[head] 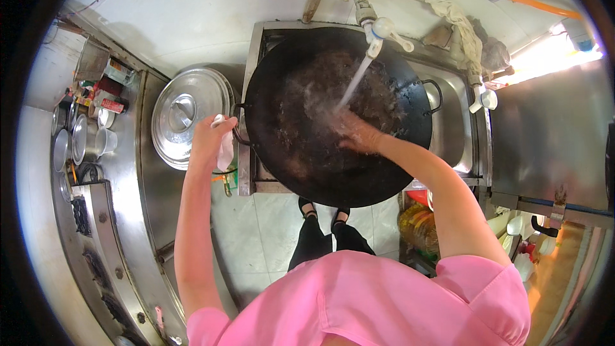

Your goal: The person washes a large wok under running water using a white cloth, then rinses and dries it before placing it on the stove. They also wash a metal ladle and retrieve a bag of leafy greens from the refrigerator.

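Note:
A large black wok (336, 178) with two loop handles rests over the metal sink unit. Water pours into it from a white plastic tap (376, 38), with steam or spray above the surface. My right hand (358, 132) is inside the wok beside the falling stream; its fingertips blur in the water, and whether it holds anything cannot be seen. My left hand (216, 134) is at the wok's left handle (240, 127), its fingers closed on a crumpled white cloth (225, 151) that hangs down beside the handle.
A lidded metal pot (185, 117) stands left of the wok. Part of a steel sink basin (454, 120) shows at the right, below a second white tap (482, 99). Bowls and seasoning containers line the left counter (122, 154). A wooden-handled tool (312, 7) leans against the wall behind.

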`<state>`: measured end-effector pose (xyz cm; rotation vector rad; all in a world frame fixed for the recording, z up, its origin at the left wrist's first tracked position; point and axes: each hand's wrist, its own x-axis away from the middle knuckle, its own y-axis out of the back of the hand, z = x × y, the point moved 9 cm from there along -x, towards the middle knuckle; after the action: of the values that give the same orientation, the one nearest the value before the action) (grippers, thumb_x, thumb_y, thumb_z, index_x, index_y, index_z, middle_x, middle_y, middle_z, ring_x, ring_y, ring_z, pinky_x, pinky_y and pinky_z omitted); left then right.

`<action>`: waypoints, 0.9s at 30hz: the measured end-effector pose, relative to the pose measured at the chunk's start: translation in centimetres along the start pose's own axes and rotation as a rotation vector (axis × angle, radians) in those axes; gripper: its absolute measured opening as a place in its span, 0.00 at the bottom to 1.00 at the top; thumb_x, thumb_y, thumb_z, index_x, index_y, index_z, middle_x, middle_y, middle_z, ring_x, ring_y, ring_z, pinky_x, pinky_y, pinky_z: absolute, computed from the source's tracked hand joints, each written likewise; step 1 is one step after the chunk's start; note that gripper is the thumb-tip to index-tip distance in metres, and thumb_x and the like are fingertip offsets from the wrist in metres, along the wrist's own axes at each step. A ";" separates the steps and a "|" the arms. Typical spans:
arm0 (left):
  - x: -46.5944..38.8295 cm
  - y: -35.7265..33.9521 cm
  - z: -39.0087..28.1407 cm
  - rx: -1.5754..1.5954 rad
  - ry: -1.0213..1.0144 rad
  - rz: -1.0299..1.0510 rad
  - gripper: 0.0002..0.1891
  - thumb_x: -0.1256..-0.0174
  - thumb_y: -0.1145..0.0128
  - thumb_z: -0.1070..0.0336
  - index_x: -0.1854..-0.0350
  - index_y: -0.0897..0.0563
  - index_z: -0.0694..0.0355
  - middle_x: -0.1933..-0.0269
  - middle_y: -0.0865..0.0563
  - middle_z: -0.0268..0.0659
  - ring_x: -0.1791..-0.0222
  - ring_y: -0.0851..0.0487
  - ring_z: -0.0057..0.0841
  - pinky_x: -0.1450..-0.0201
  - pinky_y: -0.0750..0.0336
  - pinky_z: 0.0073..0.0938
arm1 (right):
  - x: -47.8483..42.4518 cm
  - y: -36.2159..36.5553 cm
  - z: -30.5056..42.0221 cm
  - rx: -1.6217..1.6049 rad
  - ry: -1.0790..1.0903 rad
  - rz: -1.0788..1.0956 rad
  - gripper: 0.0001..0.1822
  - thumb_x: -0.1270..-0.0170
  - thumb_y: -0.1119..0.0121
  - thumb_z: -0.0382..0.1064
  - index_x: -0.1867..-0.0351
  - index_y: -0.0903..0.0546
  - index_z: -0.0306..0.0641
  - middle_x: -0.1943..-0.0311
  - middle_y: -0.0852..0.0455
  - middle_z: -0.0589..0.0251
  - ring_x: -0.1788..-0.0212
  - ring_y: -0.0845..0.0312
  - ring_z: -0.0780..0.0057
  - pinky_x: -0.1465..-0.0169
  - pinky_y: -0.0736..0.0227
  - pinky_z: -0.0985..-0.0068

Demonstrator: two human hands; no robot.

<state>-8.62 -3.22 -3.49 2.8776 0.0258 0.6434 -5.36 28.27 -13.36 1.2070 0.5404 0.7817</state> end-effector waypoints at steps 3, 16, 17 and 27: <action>-0.3 -0.8 -0.6 -0.009 0.002 0.026 0.10 0.47 0.36 0.64 0.68 0.19 0.66 0.76 0.21 0.30 0.78 0.27 0.16 0.75 0.36 0.21 | -1.2 -2.3 4.8 -0.287 -0.141 -0.047 0.34 0.36 0.47 0.49 0.31 0.43 0.49 0.29 0.54 0.47 0.27 0.62 0.48 0.27 0.64 0.57; -0.5 -0.3 -0.2 -0.009 0.034 0.018 0.10 0.48 0.36 0.66 0.68 0.19 0.66 0.76 0.21 0.30 0.78 0.26 0.17 0.75 0.35 0.20 | 13.9 4.7 -6.1 0.446 -0.498 0.613 0.31 0.35 0.55 0.55 0.34 0.36 0.43 0.30 0.49 0.50 0.27 0.57 0.58 0.30 0.57 0.61; -0.6 -0.6 -0.3 -0.002 0.018 0.017 0.10 0.48 0.36 0.66 0.68 0.19 0.65 0.76 0.21 0.30 0.78 0.25 0.16 0.75 0.34 0.20 | 13.1 4.3 -9.0 0.482 -0.619 0.474 0.34 0.36 0.52 0.57 0.32 0.41 0.46 0.29 0.54 0.47 0.27 0.64 0.49 0.29 0.66 0.54; -0.6 -0.3 -0.5 -0.063 -0.025 -0.036 0.08 0.47 0.36 0.66 0.70 0.19 0.66 0.77 0.21 0.30 0.79 0.27 0.15 0.76 0.35 0.20 | -7.3 3.7 -9.9 -0.582 -0.889 -1.192 0.41 0.40 0.43 0.50 0.32 0.48 0.34 0.33 0.55 0.30 0.31 0.61 0.34 0.30 0.61 0.49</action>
<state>-9.35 -2.85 -3.33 2.8175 0.0521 0.5903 -18.14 29.19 -12.86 0.4168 0.1709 -0.5972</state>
